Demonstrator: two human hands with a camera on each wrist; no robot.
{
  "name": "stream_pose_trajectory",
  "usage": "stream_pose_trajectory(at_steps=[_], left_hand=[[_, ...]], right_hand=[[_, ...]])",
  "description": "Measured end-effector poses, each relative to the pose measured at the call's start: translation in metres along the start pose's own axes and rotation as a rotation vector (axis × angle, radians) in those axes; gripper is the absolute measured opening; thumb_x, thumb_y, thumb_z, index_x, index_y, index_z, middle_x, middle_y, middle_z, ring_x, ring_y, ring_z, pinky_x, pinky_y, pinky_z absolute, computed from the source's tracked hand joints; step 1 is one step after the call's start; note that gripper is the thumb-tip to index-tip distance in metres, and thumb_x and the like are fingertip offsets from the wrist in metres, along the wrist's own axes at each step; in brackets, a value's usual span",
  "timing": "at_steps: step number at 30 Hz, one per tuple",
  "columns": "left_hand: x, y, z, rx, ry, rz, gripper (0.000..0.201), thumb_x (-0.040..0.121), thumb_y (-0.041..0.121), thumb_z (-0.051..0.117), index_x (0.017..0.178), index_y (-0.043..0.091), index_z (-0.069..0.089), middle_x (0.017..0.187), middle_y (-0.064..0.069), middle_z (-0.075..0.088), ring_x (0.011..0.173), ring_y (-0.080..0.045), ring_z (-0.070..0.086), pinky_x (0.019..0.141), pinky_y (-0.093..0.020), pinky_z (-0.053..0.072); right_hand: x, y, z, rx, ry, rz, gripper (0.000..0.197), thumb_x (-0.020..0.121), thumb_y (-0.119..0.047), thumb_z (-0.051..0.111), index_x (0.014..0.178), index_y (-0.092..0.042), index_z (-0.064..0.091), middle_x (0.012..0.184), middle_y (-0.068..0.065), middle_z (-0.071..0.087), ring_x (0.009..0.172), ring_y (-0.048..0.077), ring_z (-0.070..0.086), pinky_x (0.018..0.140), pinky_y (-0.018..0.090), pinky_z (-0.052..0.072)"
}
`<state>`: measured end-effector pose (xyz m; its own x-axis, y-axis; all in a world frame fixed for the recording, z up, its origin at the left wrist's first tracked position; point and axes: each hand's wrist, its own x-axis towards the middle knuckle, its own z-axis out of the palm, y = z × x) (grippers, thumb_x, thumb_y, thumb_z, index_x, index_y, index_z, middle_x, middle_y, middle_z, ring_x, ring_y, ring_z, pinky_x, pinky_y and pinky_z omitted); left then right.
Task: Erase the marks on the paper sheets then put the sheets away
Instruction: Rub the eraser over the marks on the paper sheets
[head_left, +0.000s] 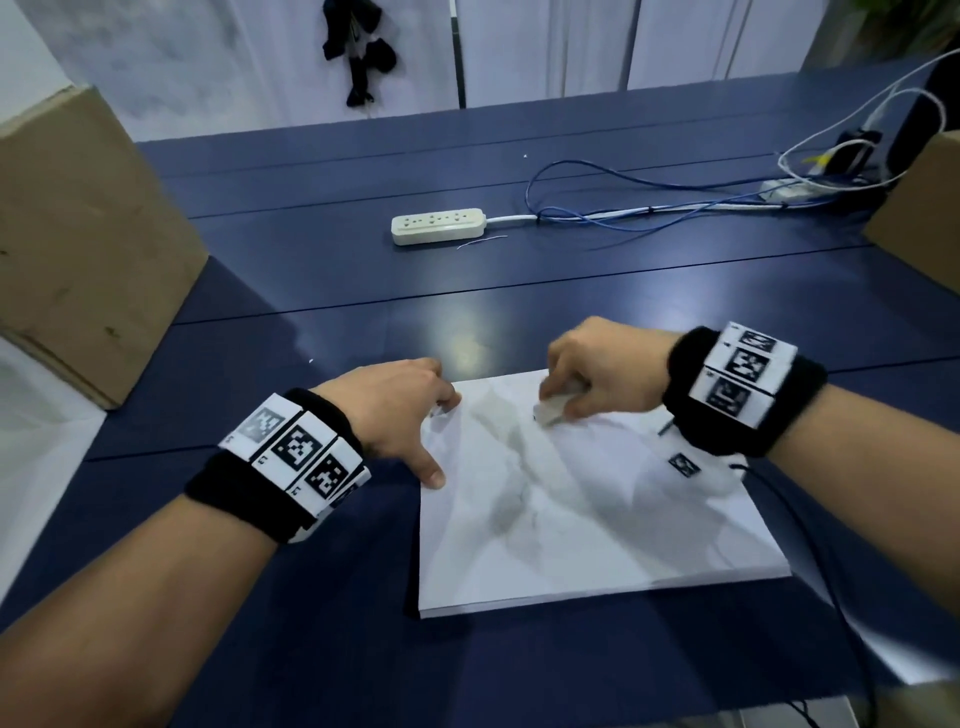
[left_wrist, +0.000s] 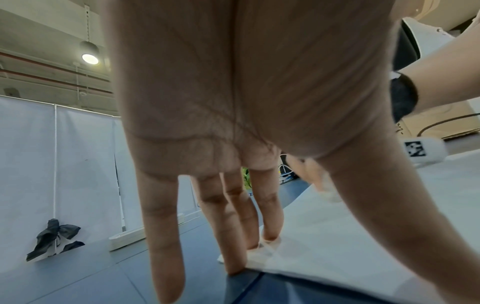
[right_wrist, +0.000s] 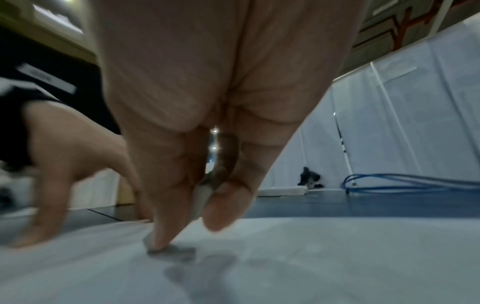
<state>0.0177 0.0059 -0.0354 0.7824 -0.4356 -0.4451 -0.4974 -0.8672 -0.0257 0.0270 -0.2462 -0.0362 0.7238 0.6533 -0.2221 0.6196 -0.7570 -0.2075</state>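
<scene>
White eraser (head_left: 551, 410) pinched in right hand (head_left: 608, 371), left hand (head_left: 395, 410) pressing paper sheets (head_left: 597, 519)

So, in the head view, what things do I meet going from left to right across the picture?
Cardboard box → left hand → eraser pinched in the right hand → right wristband.
</scene>
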Motion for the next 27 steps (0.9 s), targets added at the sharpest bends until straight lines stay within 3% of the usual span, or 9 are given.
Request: stream_pose_trajectory(at_steps=[2, 4, 8, 10, 15, 19, 22, 25, 27], left_hand=[[0.001, 0.0, 0.001, 0.004, 0.0, 0.001, 0.087, 0.053, 0.063, 0.083, 0.127, 0.026, 0.055, 0.109, 0.009, 0.045, 0.098, -0.016, 0.054, 0.084, -0.041, 0.051], [0.002, 0.0, 0.0, 0.005, -0.003, 0.003, 0.087, 0.053, 0.062, 0.083, 0.126, 0.025, 0.056, 0.108, 0.009, 0.045, 0.099, -0.016, 0.054, 0.084, -0.041, 0.051], [0.002, 0.002, -0.001, 0.017, -0.01, 0.008, 0.085, 0.053, 0.061, 0.083, 0.125, 0.025, 0.056, 0.106, 0.01, 0.045, 0.099, -0.017, 0.054, 0.084, -0.041, 0.051], [0.001, 0.001, -0.001, 0.011, -0.01, 0.005, 0.086, 0.054, 0.062, 0.083, 0.126, 0.025, 0.055, 0.107, 0.009, 0.045, 0.099, -0.017, 0.054, 0.085, -0.042, 0.051], [-0.002, -0.001, 0.001, -0.001, -0.009, -0.005, 0.085, 0.055, 0.062, 0.083, 0.126, 0.025, 0.055, 0.108, 0.009, 0.044, 0.097, -0.018, 0.054, 0.084, -0.042, 0.052], [0.0, 0.004, -0.002, 0.014, -0.017, 0.01, 0.082, 0.056, 0.061, 0.082, 0.125, 0.025, 0.056, 0.108, 0.009, 0.045, 0.099, -0.016, 0.053, 0.084, -0.041, 0.051], [-0.001, 0.004, -0.003, 0.017, -0.022, 0.005, 0.082, 0.057, 0.061, 0.082, 0.126, 0.027, 0.056, 0.107, 0.009, 0.045, 0.099, -0.016, 0.053, 0.085, -0.041, 0.051], [-0.001, 0.002, -0.001, 0.007, -0.011, -0.012, 0.083, 0.055, 0.062, 0.082, 0.125, 0.026, 0.057, 0.107, 0.009, 0.045, 0.098, -0.017, 0.053, 0.084, -0.041, 0.051], [-0.002, 0.002, -0.001, 0.003, -0.005, -0.023, 0.083, 0.055, 0.062, 0.082, 0.124, 0.024, 0.057, 0.108, 0.008, 0.046, 0.098, -0.017, 0.054, 0.084, -0.041, 0.051]], right_hand=[[-0.012, -0.008, 0.003, 0.029, -0.087, -0.049, 0.02, 0.081, -0.042, 0.071, 0.099, -0.034, 0.074, 0.077, -0.01, 0.052, 0.066, 0.003, 0.047, 0.067, 0.021, 0.042], [-0.012, -0.008, 0.003, 0.021, -0.072, -0.042, 0.02, 0.08, -0.042, 0.07, 0.099, -0.034, 0.074, 0.075, -0.01, 0.05, 0.066, 0.004, 0.047, 0.067, 0.02, 0.042], [0.009, 0.007, -0.004, -0.053, 0.086, 0.076, 0.027, 0.079, -0.041, 0.064, 0.095, -0.023, 0.074, 0.07, 0.0, 0.057, 0.073, 0.025, 0.055, 0.071, 0.035, 0.049], [0.011, 0.011, -0.003, -0.077, 0.111, 0.085, 0.022, 0.082, -0.039, 0.064, 0.089, -0.02, 0.073, 0.068, 0.003, 0.058, 0.073, 0.029, 0.056, 0.067, 0.034, 0.047], [-0.016, -0.006, 0.005, 0.017, -0.061, -0.022, 0.016, 0.08, -0.037, 0.07, 0.096, -0.034, 0.073, 0.08, -0.009, 0.053, 0.073, 0.009, 0.049, 0.07, 0.026, 0.044], [0.0, 0.001, 0.001, -0.008, 0.008, 0.062, 0.023, 0.078, -0.037, 0.07, 0.1, -0.03, 0.074, 0.077, -0.006, 0.059, 0.078, 0.018, 0.058, 0.073, 0.029, 0.048], [0.017, 0.013, -0.005, -0.039, 0.087, 0.149, 0.029, 0.079, -0.035, 0.07, 0.107, -0.028, 0.073, 0.074, -0.009, 0.053, 0.079, 0.02, 0.054, 0.071, 0.026, 0.041], [0.01, 0.01, -0.004, -0.044, 0.063, 0.106, 0.023, 0.077, -0.039, 0.068, 0.097, -0.028, 0.074, 0.07, -0.006, 0.055, 0.075, 0.021, 0.056, 0.068, 0.029, 0.044], [-0.003, 0.004, 0.0, -0.027, -0.001, 0.074, 0.03, 0.071, -0.047, 0.062, 0.092, -0.029, 0.074, 0.077, -0.001, 0.061, 0.076, 0.021, 0.058, 0.069, 0.033, 0.05]])
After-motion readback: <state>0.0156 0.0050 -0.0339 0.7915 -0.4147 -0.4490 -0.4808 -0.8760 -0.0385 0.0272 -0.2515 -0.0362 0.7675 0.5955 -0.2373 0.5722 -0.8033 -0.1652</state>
